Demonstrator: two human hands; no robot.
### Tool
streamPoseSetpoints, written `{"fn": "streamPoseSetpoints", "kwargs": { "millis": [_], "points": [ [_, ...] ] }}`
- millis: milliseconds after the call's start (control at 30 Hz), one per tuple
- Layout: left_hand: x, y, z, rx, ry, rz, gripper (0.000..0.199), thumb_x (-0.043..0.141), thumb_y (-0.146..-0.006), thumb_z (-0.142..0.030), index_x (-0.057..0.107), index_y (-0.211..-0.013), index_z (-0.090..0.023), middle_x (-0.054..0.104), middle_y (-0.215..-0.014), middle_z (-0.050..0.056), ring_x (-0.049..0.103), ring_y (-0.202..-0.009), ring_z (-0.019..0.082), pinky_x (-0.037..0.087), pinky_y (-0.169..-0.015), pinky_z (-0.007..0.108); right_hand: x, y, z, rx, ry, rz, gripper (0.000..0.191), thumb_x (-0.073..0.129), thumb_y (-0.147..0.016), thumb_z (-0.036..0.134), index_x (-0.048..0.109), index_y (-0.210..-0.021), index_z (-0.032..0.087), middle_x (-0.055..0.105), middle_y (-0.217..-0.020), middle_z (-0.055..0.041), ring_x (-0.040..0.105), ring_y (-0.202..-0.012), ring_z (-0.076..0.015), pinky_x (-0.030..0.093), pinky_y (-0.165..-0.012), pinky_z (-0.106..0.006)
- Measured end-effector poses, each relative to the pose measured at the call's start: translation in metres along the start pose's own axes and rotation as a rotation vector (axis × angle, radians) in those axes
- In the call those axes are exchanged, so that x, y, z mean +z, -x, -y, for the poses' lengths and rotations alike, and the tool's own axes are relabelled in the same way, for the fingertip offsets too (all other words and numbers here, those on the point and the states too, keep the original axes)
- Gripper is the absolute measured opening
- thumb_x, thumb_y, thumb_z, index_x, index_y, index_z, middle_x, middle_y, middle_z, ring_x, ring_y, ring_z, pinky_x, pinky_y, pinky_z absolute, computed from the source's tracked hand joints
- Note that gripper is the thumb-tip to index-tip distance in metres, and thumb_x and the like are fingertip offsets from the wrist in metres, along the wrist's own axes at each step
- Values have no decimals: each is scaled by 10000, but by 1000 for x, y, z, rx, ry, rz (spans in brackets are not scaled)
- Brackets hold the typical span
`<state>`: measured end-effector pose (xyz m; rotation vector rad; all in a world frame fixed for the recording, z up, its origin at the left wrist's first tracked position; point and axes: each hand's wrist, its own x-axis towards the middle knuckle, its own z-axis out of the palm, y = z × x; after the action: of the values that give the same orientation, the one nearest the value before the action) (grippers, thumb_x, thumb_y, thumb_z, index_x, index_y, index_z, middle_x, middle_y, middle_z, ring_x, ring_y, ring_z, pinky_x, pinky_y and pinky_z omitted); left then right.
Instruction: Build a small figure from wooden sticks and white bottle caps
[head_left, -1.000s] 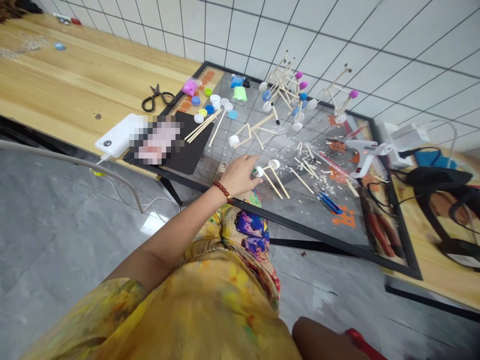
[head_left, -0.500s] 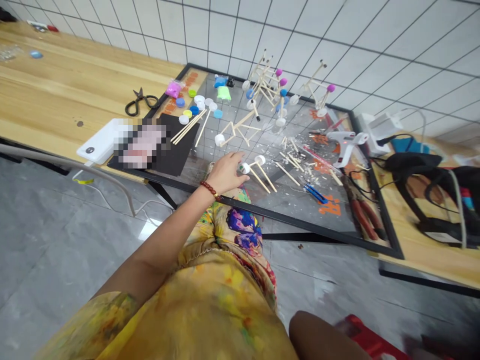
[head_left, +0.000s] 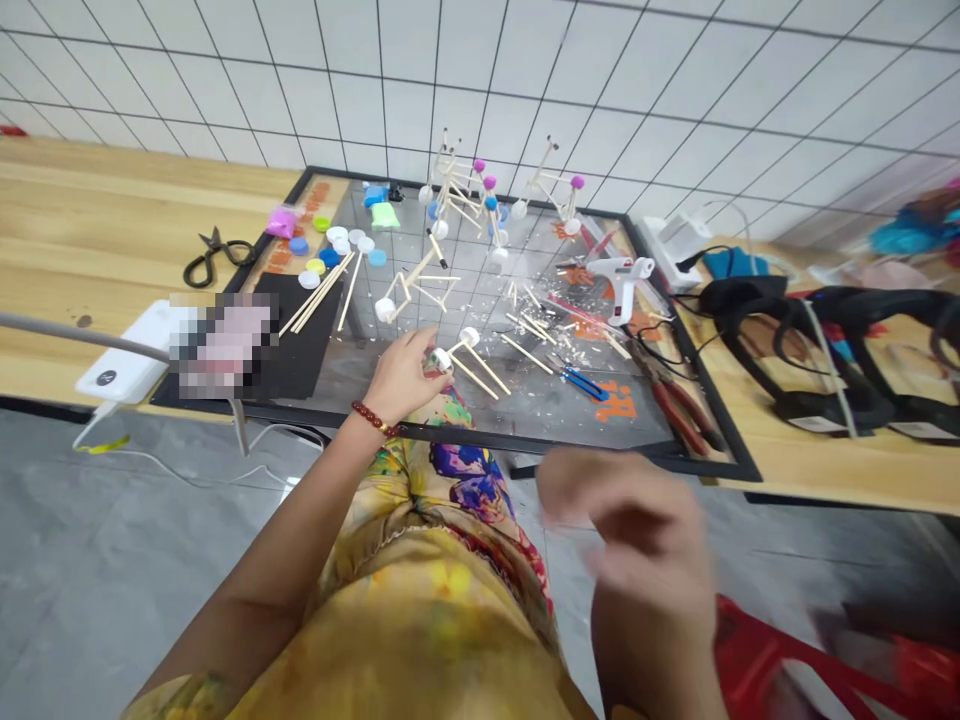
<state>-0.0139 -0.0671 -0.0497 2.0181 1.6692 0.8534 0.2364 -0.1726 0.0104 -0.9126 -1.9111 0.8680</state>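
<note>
My left hand rests at the front of the glass-topped board, its thumb and fingers closed around a white bottle cap on one end of a small stick frame. That frame has a second white cap, and two wooden sticks reach out to the right. Smeared by motion, my right hand hangs in front of the board's edge, so its fingers are unclear. Just behind the left hand lies another stick frame with a white cap and a dark-tipped end. Loose sticks and wood crumbs are scattered to the right.
Several stick models with coloured balls stand at the back. A white glue gun, pliers and a blue-handled cutter are on the right. Bottle caps, scissors and a white power bank are on the left.
My right hand has come up into view from the lower right. The camera has turned to the right, so the board appears further left. My left hand stays on the capped stick frame.
</note>
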Motion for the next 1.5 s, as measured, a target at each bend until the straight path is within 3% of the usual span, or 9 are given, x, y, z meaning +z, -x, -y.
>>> {"fn": "streamPoseSetpoints", "kwargs": {
  "millis": [33, 100, 267, 467, 633, 867, 1033, 1333, 1500],
  "points": [
    [0, 0, -1, -1, 1, 2, 682, 792, -718, -279, 570, -1353, -165, 677, -1200, 92, 665, -1009, 237, 547, -933, 375, 3, -8, -11, 5, 17, -20, 132, 706, -866, 411, 688, -869, 280, 716, -804, -22, 678, -745, -196, 561, -693, -365],
    [-1, 0, -2, -1, 3, 8, 676, 793, -714, -279, 571, -1345, -180, 679, -1187, 79, 664, -981, 227, 547, -929, 375, 14, -20, -37, 11, 224, -253, 57, 682, -877, 290, 650, -843, 258, 707, -834, -24, 670, -787, -187, 549, -763, -365],
    [-1, 0, -3, -7, -6, 13, 648, 804, -732, -313, 572, -1325, -194, 678, -1179, 70, 656, -942, 213, 545, -907, 375, 41, -22, -87, 47, 401, -554, 102, 650, -883, 258, 572, -818, 243, 645, -788, -15, 619, -747, -178, 522, -714, -336],
    [-2, 1, -5, 18, -24, 7, 558, 803, -750, -285, 598, -1256, -172, 677, -1167, 76, 651, -934, 198, 537, -900, 355, 30, -33, -86, 32, 424, -267, 87, 630, -886, 275, 609, -964, 244, 693, -982, -64, 660, -955, -227, 532, -851, -388],
    [-1, 1, -5, 7, -30, -28, 470, 805, -762, -318, 622, -1171, -176, 679, -1115, 55, 643, -876, 177, 535, -836, 321, 4, -62, -98, 122, 389, -51, 110, 634, -850, 282, 656, -934, 216, 701, -863, -46, 647, -768, -197, 508, -719, -350],
    [1, 0, -4, -4, -33, -47, 428, 797, -749, -292, 640, -1128, -171, 684, -1087, 60, 648, -880, 177, 525, -832, 311, 0, -74, -125, 320, 92, -163, 217, 671, -795, 382, 662, -900, 193, 672, -758, -18, 609, -667, -145, 488, -640, -295],
    [4, -3, -3, -8, -57, -64, 349, 788, -744, -289, 659, -1051, -183, 699, -1029, 51, 646, -853, 186, 520, -830, 327, 6, -81, -136, 353, -70, -240, 288, 714, -746, 424, 656, -906, 192, 650, -755, -6, 584, -654, -126, 481, -625, -273],
    [7, -6, 4, -62, 68, -136, 296, 818, -701, -255, 692, -961, -191, 696, -864, -1, 626, -756, 150, 496, -748, 288, 20, -80, -121, 259, 33, -182, 212, 686, -763, 365, 665, -887, 194, 672, -782, -20, 606, -692, -145, 514, -690, -316],
    [8, -7, 8, -120, 175, -180, 331, 828, -676, -260, 707, -976, -193, 672, -786, -20, 607, -712, 138, 491, -726, 282, 17, -79, -122, 305, -6, -219, 271, 684, -762, 410, 666, -920, 190, 669, -769, -22, 598, -669, -146, 521, -651, -312]
  ]
}}
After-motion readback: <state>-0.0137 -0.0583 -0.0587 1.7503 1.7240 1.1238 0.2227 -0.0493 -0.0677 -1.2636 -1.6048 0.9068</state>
